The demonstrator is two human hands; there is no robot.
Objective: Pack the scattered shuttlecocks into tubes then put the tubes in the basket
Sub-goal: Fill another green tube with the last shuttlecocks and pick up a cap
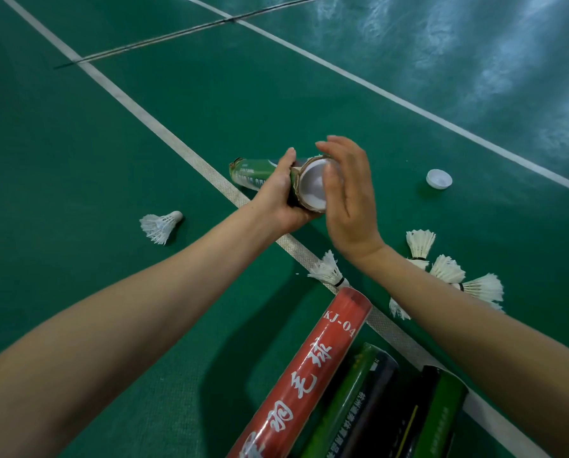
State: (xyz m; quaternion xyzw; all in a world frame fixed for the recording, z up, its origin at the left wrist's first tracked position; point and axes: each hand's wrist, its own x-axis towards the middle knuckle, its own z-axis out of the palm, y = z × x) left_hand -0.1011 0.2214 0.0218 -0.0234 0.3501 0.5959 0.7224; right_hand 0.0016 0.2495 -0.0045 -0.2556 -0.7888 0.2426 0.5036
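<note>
We start with the green tube [263, 175], held nearly level above the court floor [111, 292], its near end turned toward the camera and showing white inside the brown rim. Whether that white is a seated lid or the feathers of a packed shuttlecock, we cannot tell. Our left hand [284, 196] is wrapped around the tube just behind that rim, gripping it firmly. Our right hand [346, 196] is spread flat, fingers straight, its palm against or just beside the tube mouth, holding nothing.

We judge this to be the pressing-in step: the flat palm seems to be pushing the contents or a cap home. A loose white cap [439, 178] lies on the floor to the right, well apart from the tube.

Loose shuttlecocks remain. 1 shuttlecock [160, 226] lies alone to the left. Another, the line shuttlecock [328, 270], sits on the white court line [177, 140] just beside the end of a red tube [309, 368]. A cluster of shuttlecocks [448, 269] lies behind the right forearm. Beside the red tube lie dark green tubes [369, 404]. No basket is in view.

Next, we would likely need the right hand to reach for another shuttlecock, cork first, or for the cap, while the left keeps the tube steady.
</note>
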